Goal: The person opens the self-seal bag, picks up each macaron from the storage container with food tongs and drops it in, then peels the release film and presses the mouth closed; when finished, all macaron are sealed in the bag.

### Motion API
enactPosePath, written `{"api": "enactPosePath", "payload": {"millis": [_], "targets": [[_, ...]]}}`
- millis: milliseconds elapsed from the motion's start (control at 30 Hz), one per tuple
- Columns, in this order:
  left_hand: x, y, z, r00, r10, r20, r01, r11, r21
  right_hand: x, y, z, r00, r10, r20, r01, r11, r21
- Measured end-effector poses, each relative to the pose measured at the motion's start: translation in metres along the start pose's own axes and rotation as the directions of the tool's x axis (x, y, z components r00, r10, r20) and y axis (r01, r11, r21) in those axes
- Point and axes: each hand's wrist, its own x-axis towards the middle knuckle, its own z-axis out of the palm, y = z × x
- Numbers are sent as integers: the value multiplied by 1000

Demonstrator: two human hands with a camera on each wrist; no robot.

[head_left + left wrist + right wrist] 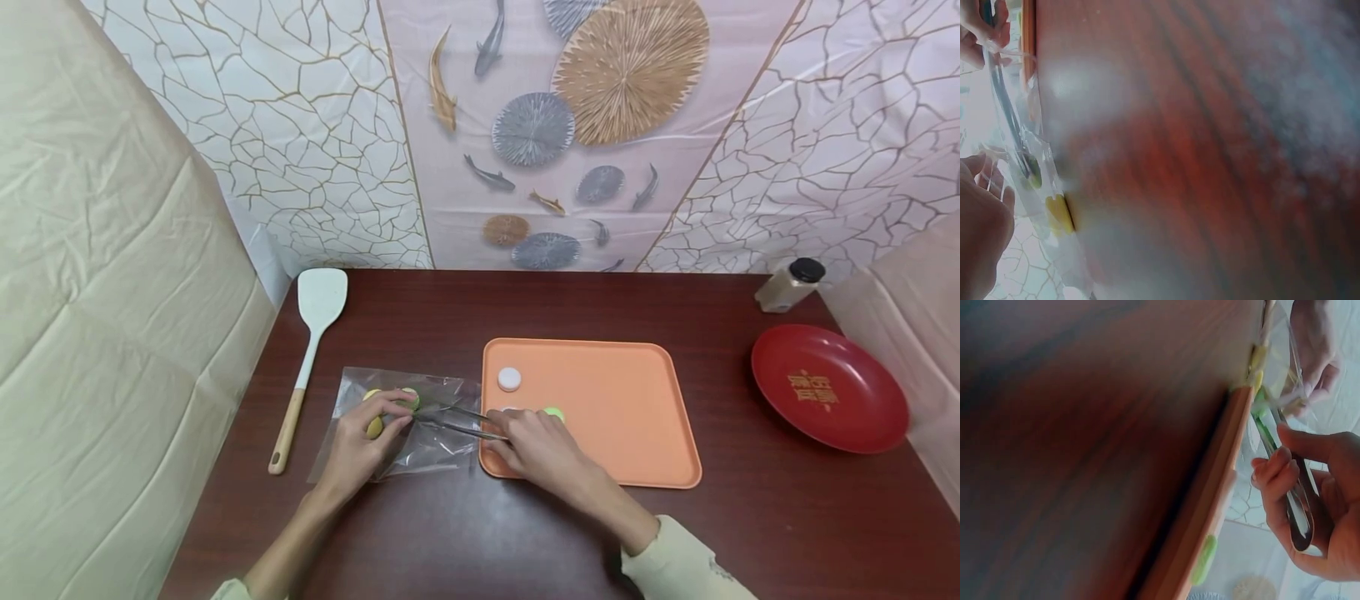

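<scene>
The right hand (540, 446) grips metal tongs (465, 430), their tips at a green disc (410, 397) in the clear bag (435, 454); the left hand (360, 437) pinches the bag's film, probably to keep it steady and parted. Yellow discs (374, 427) lie in the bag by the left fingers. The orange tray (622, 408) sits under and beyond the right hand, close to the bag, likely for short transfers; it carries a white disc (509, 379) and a lime disc (555, 412). Left of both hands lies a spatula (321, 308); far right, a red plate (870, 400) and jar (787, 287). The dark, glossy tabletop (420, 542) meets patterned cloth (465, 225) ahead.
</scene>
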Motion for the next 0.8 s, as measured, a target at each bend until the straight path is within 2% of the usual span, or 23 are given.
{"api": "enactPosePath", "payload": {"millis": [67, 133, 233, 300, 367, 533, 600, 800], "targets": [[0, 0, 0, 1000, 5, -1, -5, 1000, 3, 2, -3, 2, 1000, 26, 4, -26, 1000, -6], [1, 0, 0, 1000, 6, -2, -6, 1000, 4, 6, -14, -7, 997, 68, 31, -68, 998, 0], [1, 0, 0, 1000, 6, -6, -5, 1000, 7, 9, -17, -7, 993, 92, 69, -92, 996, -11], [1, 0, 0, 1000, 6, -7, -6, 1000, 9, 9, -16, -4, 993, 89, 73, -88, 996, -9], [2, 0, 0, 1000, 6, -8, -6, 1000, 6, 5, -6, 10, 997, 59, 53, -57, 998, -29], [3, 0, 0, 1000, 6, -7, -6, 1000, 6, 1, 9, 24, 999, 34, 36, -33, 999, -23], [3, 0, 0, 1000, 9, -7, -9, 1000, 12, 2, 2, 12, 997, 59, 53, -59, 998, 6], [2, 0, 1, 1000, 3, -9, -3, 1000, 19, 0, -8, -16, 993, 88, 80, -87, 996, -18]]}}
